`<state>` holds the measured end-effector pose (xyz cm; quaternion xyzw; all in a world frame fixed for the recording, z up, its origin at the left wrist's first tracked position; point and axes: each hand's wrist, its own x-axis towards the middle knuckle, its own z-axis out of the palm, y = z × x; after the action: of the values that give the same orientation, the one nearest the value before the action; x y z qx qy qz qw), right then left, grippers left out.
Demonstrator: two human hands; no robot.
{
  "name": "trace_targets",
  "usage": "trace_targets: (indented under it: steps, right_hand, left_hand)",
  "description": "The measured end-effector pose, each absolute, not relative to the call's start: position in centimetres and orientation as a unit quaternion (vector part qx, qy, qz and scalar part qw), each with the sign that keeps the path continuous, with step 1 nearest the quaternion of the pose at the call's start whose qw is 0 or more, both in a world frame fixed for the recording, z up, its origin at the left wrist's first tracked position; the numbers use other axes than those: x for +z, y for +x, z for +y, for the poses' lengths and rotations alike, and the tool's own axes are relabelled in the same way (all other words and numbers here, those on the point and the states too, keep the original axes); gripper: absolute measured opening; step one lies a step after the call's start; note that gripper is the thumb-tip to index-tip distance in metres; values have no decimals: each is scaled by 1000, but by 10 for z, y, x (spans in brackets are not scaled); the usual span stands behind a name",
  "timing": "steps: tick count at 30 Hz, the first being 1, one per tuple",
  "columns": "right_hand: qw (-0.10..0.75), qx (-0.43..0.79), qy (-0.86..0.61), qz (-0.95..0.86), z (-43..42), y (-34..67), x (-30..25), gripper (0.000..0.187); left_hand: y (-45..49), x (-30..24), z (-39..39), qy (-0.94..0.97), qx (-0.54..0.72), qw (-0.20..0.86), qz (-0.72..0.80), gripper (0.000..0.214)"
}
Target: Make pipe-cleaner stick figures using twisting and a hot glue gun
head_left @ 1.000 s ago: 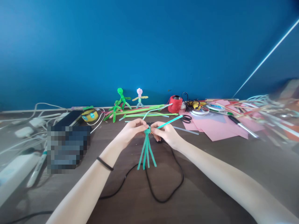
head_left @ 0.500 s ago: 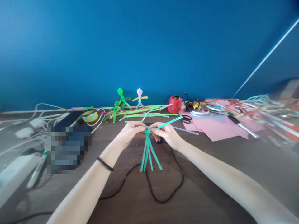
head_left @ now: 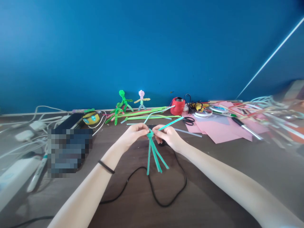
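Teal pipe cleaners are bunched at a knot-like top between my hands, and several loose ends fan downward over the table. My left hand pinches the left side of this top with thumb and forefinger. On the other side, my right hand is closed on the bunch too, its fingertips close to the left ones. One straight teal length sticks out to the upper right past my right hand. The exact grip behind the fingers is hidden.
Pipe-cleaner figures, green and pink, stand by the blue wall. Right are a red thread spool, black-handled scissors and pink paper. A black cord loops in front; white cables lie left.
The hanging ends of the teal pipe cleaners have swung to the right and regrouped. The straight teal length has shifted slightly left and up. Both hands keep their pinch in nearly the same place.
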<state>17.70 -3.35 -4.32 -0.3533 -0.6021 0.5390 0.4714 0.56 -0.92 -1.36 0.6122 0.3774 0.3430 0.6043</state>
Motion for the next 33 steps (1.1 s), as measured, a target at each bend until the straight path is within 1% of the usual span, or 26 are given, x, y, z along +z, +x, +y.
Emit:
trace_targets:
  steps: [4,13,21,27,33]
  right_hand:
    - [468,526,-361,-612,-33,177,-44,24]
    - [480,515,-372,-606,-32,178,-46,25]
    - [483,508,-371,-609,-30,178,-48,24]
    - [472,499,-371,-625,-33,178,-45,20]
    - [469,489,-371,-635,-33,179,-45,21]
  left_hand:
    - [6,-10,-10,644,359,556,384,16]
    - [3,-4,-11,675,349,511,401,17]
    - [4,-8,-9,680,324,489,440,21]
    - [4,-9,-10,673,311,508,438,23]
    - [5,-8,-11,641,309,567,415,16]
